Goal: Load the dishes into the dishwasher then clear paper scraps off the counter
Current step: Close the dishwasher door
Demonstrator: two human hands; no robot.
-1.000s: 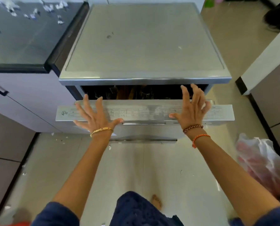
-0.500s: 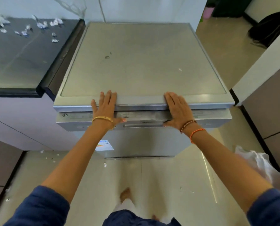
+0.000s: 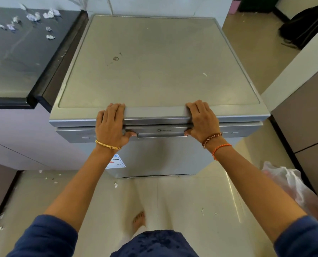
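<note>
The silver dishwasher (image 3: 154, 62) stands in front of me with its door (image 3: 162, 156) up against the body; no dishes are visible. My left hand (image 3: 111, 125) and my right hand (image 3: 202, 121) clamp its front top edge. Their fingers lie over the top, and the thumbs press the door's control strip beside the handle. White paper scraps (image 3: 32, 16) lie scattered at the far end of the dark counter (image 3: 15, 62) to the left.
A translucent plastic bag (image 3: 291, 184) sits on the floor at my right, next to a brown cabinet (image 3: 306, 117). Small scraps (image 3: 52, 179) dot the tiled floor at the left. A black bag (image 3: 302, 28) lies at the far right. My bare foot shows below.
The dishwasher door swung up from partly open to shut against the body. Both hands went from flat on the door panel to clamped over the top edge.
</note>
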